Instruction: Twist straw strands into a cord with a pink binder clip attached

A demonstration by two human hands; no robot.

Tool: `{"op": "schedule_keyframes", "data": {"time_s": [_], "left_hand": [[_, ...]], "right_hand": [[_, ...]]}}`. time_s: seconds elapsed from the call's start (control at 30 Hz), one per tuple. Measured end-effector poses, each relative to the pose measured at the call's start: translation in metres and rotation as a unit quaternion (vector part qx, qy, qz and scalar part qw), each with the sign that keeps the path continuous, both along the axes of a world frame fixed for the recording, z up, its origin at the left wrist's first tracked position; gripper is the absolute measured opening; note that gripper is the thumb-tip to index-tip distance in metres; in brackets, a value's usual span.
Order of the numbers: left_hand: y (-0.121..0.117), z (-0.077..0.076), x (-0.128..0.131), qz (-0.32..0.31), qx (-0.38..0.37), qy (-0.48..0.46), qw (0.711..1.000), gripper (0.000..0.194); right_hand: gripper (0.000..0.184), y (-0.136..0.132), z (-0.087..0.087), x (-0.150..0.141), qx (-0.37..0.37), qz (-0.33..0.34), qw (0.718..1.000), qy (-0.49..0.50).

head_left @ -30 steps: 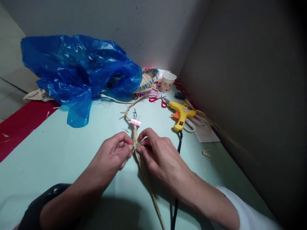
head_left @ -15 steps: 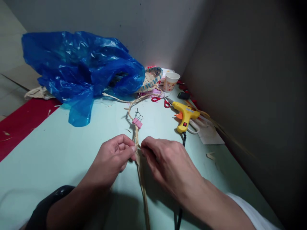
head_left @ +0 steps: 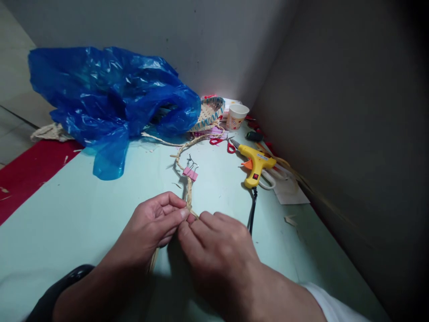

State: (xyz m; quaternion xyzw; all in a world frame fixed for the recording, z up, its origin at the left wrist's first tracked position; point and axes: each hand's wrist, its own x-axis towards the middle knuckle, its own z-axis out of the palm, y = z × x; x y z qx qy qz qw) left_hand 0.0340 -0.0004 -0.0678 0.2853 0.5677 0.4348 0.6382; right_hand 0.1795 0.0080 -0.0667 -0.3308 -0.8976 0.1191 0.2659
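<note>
A pale straw braid (head_left: pixel 189 191) curves back over the light green table toward a basket. A pink binder clip (head_left: pixel 190 173) grips it a short way beyond my hands. My left hand (head_left: pixel 161 219) pinches the braid's near end between thumb and forefinger. Close beside it, my right hand (head_left: pixel 214 246) is closed on a straw strand that runs out from the braid; most of that strand is hidden under the fingers. Other loose strands (head_left: pixel 154 259) hang below my left wrist.
A crumpled blue plastic bag (head_left: pixel 114 98) fills the back left. Behind the braid stand a woven basket (head_left: pixel 212 114) and a paper cup (head_left: pixel 237 117). Red-handled scissors (head_left: pixel 230 145) and a yellow glue gun (head_left: pixel 256 163) with its black cord (head_left: pixel 253 210) lie to the right.
My right hand has moved down and left, across the near end of the braid. The strand that ran toward me under the hands is now hidden. My left hand keeps its pinch.
</note>
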Motion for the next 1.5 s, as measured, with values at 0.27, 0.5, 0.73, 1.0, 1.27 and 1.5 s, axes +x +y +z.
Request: {"op": "schedule_keyframes", "data": {"time_s": [0.27,0.5,0.73,1.0,1.27,1.5], "left_hand": [[-0.002,0.001,-0.001,-0.012,0.024,-0.025,0.999,0.022],[-0.005,0.002,0.002,-0.02,0.079,0.053,0.995,0.022],[-0.005,0.0,0.0,-0.017,0.098,0.12,0.988,0.03],[-0.005,0.004,-0.005,-0.125,0.154,0.424,0.883,0.01],[-0.003,0.003,-0.003,-0.132,0.176,0.464,0.858,0.011],[-0.002,-0.006,-0.007,-0.097,0.098,0.184,0.973,0.015]], "right_hand": [[0.021,0.029,0.015,0.017,-0.398,-0.001,0.914,0.083],[0.03,0.029,0.007,0.01,-0.331,-0.034,0.941,0.059],[0.031,0.033,0.004,0.014,-0.309,-0.014,0.949,0.063],[0.028,0.032,0.0,0.011,-0.247,-0.032,0.967,0.052],[0.026,0.026,-0.006,0.012,-0.161,-0.032,0.986,0.01],[0.026,0.027,-0.01,0.014,-0.113,-0.031,0.993,0.015]]}}
